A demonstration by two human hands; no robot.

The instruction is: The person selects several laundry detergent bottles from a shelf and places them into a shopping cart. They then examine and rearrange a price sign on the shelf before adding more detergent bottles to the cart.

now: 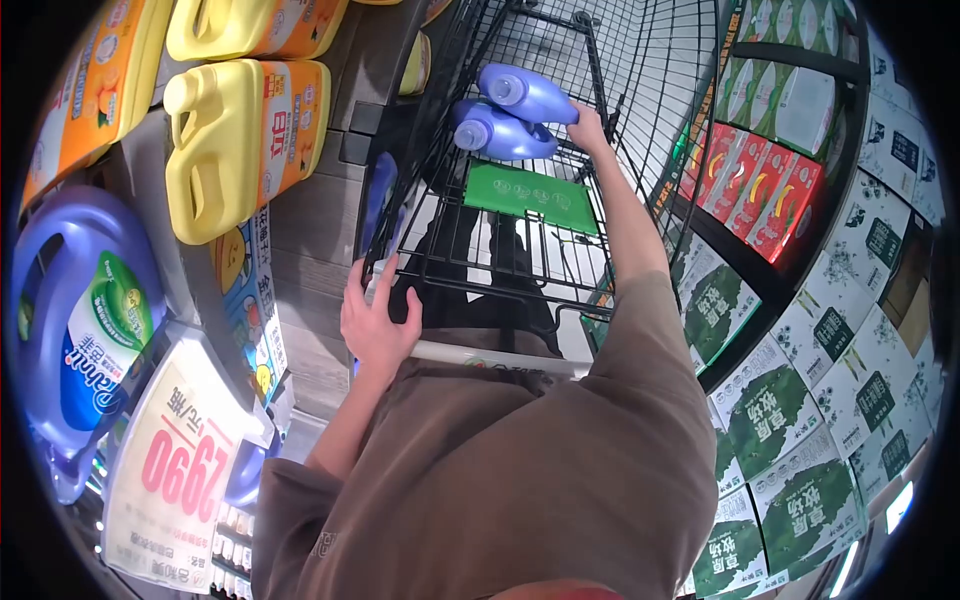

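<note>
Two purple bottles lie on their sides in a black wire shopping cart [640,55], caps toward the left. My right hand [587,128] is at the base end of the upper purple bottle [530,93], fingers closed round its edge and partly hidden by it. Just below it lies the other purple bottle [507,135]. A green panel [530,197] sits in the cart's near part. My left hand [378,318] rests at the cart's near left corner, fingers spread, holding nothing.
Yellow jugs [215,150] and a large purple bottle [85,310] stand on the left shelf, near a price sign [180,465]. On the right are red boxes [765,190] and stacked green-and-white cartons [800,500]. The cart handle [450,353] crosses before my body.
</note>
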